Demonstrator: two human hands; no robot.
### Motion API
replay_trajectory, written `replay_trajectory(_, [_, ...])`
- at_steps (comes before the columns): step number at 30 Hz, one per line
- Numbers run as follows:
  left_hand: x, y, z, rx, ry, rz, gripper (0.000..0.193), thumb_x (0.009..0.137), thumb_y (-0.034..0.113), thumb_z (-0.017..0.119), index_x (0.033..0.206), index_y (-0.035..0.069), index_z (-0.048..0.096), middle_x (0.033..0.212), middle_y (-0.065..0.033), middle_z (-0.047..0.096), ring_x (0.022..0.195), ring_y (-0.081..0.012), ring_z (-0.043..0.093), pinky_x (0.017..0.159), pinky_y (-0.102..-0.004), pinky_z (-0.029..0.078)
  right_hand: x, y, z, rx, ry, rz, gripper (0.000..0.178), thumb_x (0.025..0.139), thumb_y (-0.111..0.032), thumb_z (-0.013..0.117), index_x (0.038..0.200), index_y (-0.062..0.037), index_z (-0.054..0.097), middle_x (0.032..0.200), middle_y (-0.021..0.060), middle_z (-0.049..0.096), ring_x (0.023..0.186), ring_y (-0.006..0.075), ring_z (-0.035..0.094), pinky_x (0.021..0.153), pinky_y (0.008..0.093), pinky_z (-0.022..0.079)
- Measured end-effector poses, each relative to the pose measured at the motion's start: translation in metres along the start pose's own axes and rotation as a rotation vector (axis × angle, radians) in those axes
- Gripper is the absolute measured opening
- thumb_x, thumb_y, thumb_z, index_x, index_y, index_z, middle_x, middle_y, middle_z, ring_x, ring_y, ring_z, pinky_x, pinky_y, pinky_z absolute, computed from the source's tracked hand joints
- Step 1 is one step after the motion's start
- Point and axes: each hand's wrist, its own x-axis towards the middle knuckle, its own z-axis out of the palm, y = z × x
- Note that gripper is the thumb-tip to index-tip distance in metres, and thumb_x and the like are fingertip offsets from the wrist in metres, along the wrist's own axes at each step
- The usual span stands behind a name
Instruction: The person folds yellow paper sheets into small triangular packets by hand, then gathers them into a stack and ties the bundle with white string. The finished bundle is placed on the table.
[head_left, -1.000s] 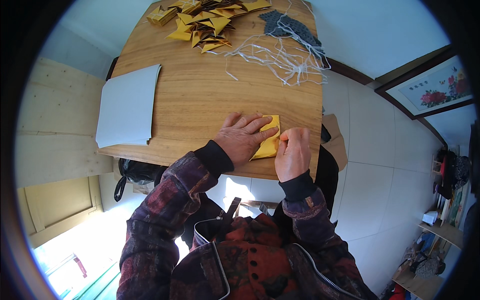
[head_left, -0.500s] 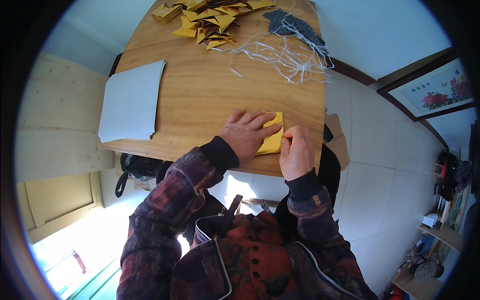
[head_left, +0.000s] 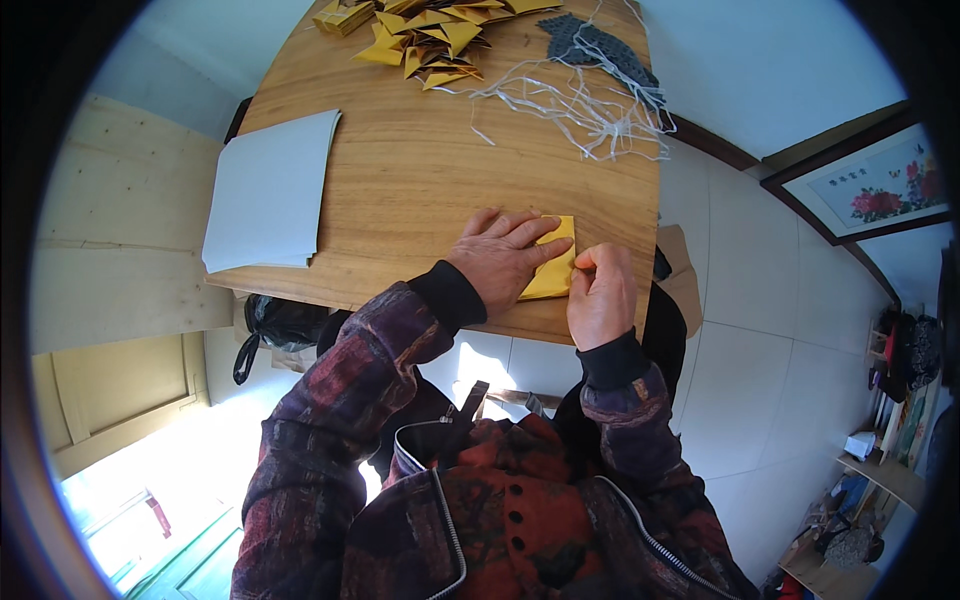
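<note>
A folded piece of gold paper (head_left: 550, 275) lies flat near the table's front right corner. My left hand (head_left: 500, 255) rests on it with fingers stretched out, pressing its left and upper part and hiding some of it. Along the paper's right edge my right hand (head_left: 602, 290) is closed, thumb and forefinger pinched at the rim. The curled fingers hide exactly how much of the edge is gripped.
Folded gold paper pieces (head_left: 435, 45) are heaped at the table's far side. To their right lie white strings (head_left: 590, 115) and a grey knitted cloth (head_left: 600, 50). A stack of white sheets (head_left: 270, 190) sits at the left on the wooden table (head_left: 400, 170).
The view has shifted slightly. Both hands stay at the gold paper, the left flat on it and the right pinched at its right edge, with little visible movement.
</note>
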Motion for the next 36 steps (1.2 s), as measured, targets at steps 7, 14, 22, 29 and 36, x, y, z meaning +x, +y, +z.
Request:
replay_trajectory(7, [-0.001, -0.001, -0.001, 0.009, -0.003, 0.004, 0.048, 0.089, 0.013, 0.052, 0.136, 0.025, 0.048, 0.142, -0.0021, 0.042, 0.131, -0.0232, 0.039, 0.108, -0.0447, 0.025, 0.001, -0.003, 0.001, -0.073, 0.01, -0.025, 0.018, 0.077, 0.006, 0.062, 0.087, -0.0044, 0.05, 0.089, 0.0169, 0.051, 0.082, 0.0384, 0.055, 0.069, 0.0449, 0.046])
replay_trajectory(14, [0.0, 0.0, -0.003, -0.022, -0.009, -0.001, 0.047, 0.09, 0.014, 0.052, 0.136, 0.025, 0.048, 0.141, -0.0025, 0.043, 0.132, -0.0227, 0.038, 0.108, -0.0436, 0.025, 0.0, -0.001, -0.003, -0.149, -0.08, 0.007, 0.014, 0.081, -0.001, 0.062, 0.088, -0.0045, 0.05, 0.085, 0.0174, 0.055, 0.08, 0.0382, 0.057, 0.068, 0.0453, 0.047])
replay_trajectory(22, [0.0, -0.001, -0.001, 0.001, -0.001, 0.006, 0.048, 0.09, 0.016, 0.052, 0.137, 0.025, 0.048, 0.142, -0.0024, 0.042, 0.132, -0.0229, 0.037, 0.108, -0.0433, 0.025, -0.023, 0.003, -0.011, -0.152, -0.107, -0.128, 0.031, 0.079, -0.006, 0.065, 0.108, -0.0048, 0.053, 0.111, 0.0158, 0.054, 0.1, 0.0331, 0.055, 0.083, 0.0424, 0.046])
replay_trajectory(29, [0.0, -0.002, -0.001, 0.013, -0.005, 0.01, 0.049, 0.089, 0.021, 0.054, 0.137, 0.024, 0.047, 0.142, -0.0025, 0.042, 0.132, -0.0238, 0.037, 0.109, -0.0432, 0.025, -0.048, 0.007, -0.007, -0.442, -0.295, -0.405, 0.072, 0.076, -0.034, 0.072, 0.138, -0.0093, 0.043, 0.148, 0.0115, 0.033, 0.14, 0.0327, 0.024, 0.11, 0.0556, 0.02])
replay_trajectory(36, [0.0, -0.003, -0.002, -0.005, 0.005, 0.027, 0.055, 0.083, 0.02, 0.061, 0.136, 0.024, 0.049, 0.141, -0.0026, 0.043, 0.129, -0.0239, 0.04, 0.107, -0.0425, 0.027, -0.051, 0.01, -0.008, -0.47, -0.337, -0.413, 0.076, 0.075, -0.044, 0.071, 0.142, -0.0229, 0.041, 0.152, 0.0136, 0.025, 0.141, 0.0372, 0.019, 0.111, 0.0578, 0.015])
